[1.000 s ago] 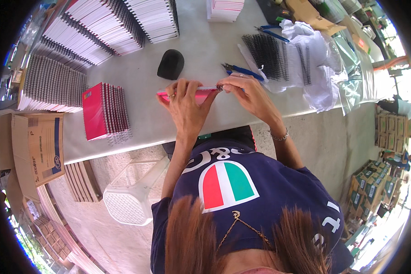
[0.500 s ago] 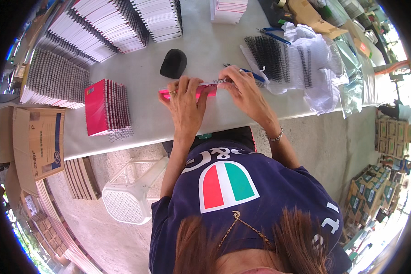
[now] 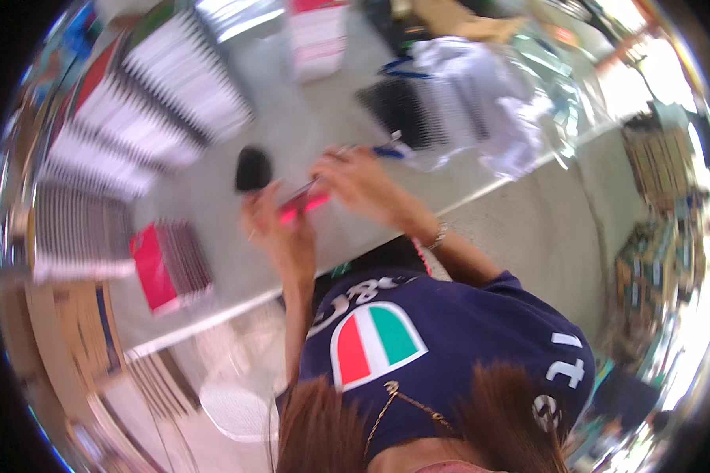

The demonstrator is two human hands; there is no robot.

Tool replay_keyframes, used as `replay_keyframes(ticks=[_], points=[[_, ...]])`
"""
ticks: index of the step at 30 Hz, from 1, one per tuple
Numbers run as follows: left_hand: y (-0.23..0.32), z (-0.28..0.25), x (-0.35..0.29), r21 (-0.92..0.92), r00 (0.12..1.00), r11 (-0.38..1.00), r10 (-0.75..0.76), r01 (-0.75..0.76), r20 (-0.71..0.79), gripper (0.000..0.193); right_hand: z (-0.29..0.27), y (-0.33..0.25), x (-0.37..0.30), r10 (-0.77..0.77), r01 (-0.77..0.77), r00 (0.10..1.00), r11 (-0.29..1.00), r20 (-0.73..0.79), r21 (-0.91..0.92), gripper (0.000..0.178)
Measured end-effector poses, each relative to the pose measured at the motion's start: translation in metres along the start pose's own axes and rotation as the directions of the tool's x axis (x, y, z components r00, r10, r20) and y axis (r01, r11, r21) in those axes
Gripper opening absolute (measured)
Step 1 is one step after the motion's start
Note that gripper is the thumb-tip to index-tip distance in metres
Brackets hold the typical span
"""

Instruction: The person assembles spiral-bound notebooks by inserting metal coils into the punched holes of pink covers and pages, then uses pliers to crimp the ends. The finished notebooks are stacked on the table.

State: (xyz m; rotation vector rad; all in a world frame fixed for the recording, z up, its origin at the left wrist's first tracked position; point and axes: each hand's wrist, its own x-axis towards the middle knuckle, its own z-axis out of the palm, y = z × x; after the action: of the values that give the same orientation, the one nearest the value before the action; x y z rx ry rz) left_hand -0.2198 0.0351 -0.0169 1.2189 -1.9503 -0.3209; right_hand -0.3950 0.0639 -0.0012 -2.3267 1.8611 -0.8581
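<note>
The left hand (image 3: pixel 284 236) and the right hand (image 3: pixel 361 188) meet over the near middle part of the desk (image 3: pixel 292 102), with a bright pink notebook (image 3: pixel 314 202) between them. The notebook sits in front of the person, tilted so that its right end points farther off than its left. The left fingers are closed on its left part, gripping it. The right fingers are bent at its right end; blur covers them, so I cannot tell whether they are closed on the edge or on anything small there. A bracelet (image 3: pixel 438 236) circles the right wrist. Just beyond the left hand lies a dark rounded object (image 3: pixel 254 168), too blurred to identify. To the right of the right hand and a little farther off, a blue-handled tool (image 3: pixel 388 151) lies near a pile of black spiral coils (image 3: pixel 406 112), and crumpled white wrapping (image 3: pixel 509 118) spreads to the right of the coils. Another blue tool (image 3: pixel 406 71) lies beyond the pile. On the left, close to the near edge, stands a stack of red spiral notebooks (image 3: pixel 156 272); behind it, toward the far left, rise larger rows of spiral-bound books (image 3: pixel 185 71). A stack of white and pink pages (image 3: pixel 319 39) stands at the far middle. Below the desk on the left are an open cardboard box (image 3: pixel 75 323) and a white stool (image 3: pixel 243 408).
</note>
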Motion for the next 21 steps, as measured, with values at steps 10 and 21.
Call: replay_keyframes(ticks=[10,21], points=[[-0.04,0.001,-0.01,-0.086,0.998,0.995,-0.054,0.053,-0.008,0.044,0.003,-0.007,0.006,-0.105,0.093,0.984,0.992,0.146,0.086,0.014],[-0.074,-0.029,-0.008,-0.087,0.999,0.995,0.038,-0.04,-0.033,0.045,0.008,-0.003,0.057,-0.213,-0.008,0.873,0.893,0.439,0.45,0.023]])
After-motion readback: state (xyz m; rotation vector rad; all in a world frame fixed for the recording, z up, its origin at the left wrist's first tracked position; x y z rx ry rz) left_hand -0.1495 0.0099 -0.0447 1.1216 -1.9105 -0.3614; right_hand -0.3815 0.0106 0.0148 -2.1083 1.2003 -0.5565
